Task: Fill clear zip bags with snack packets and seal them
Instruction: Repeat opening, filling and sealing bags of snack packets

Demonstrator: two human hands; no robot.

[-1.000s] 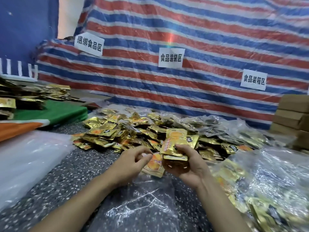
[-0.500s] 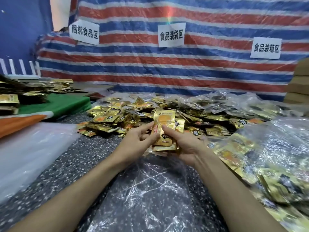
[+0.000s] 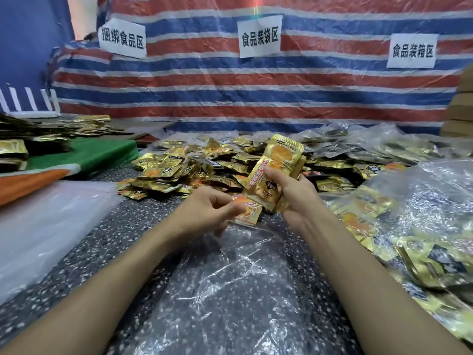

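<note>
The left hand [image 3: 204,213] has its grip closed. Curled fingers and thumb pinch one small gold-and-orange packet [image 3: 247,213] by its edge, low over the far end of the clear zip bag [image 3: 225,290]. The packet is blurred and its print is unreadable. Just beside it, the right hand [image 3: 297,193] grips a stack of packets [image 3: 275,172] firmly, thumb across the front face and fingers wrapped behind. The stack stands nearly upright with its top leaning right, and its packets cannot be counted.

At the left edge of the table [image 3: 122,247] lies a flat heap of milky plastic bags [image 3: 38,226], with orange cloth [image 3: 25,185] and green cloth [image 3: 89,155] behind it. The table is dark, flecked with white. The zip bag lies flat at the near edge between the forearms, crinkled and glossy, with the flecks showing through. Its near end is cut off, and its mouth is hard to make out.

A loose pile of packets [image 3: 184,170], shiny rectangular foil, spreads across the far middle. Along the right edge sit filled clear bags [image 3: 414,226], crumpled film over gold packets, partly out of frame. Behind everything hangs a striped tarp [image 3: 230,98] bearing paper signs [image 3: 259,37].
</note>
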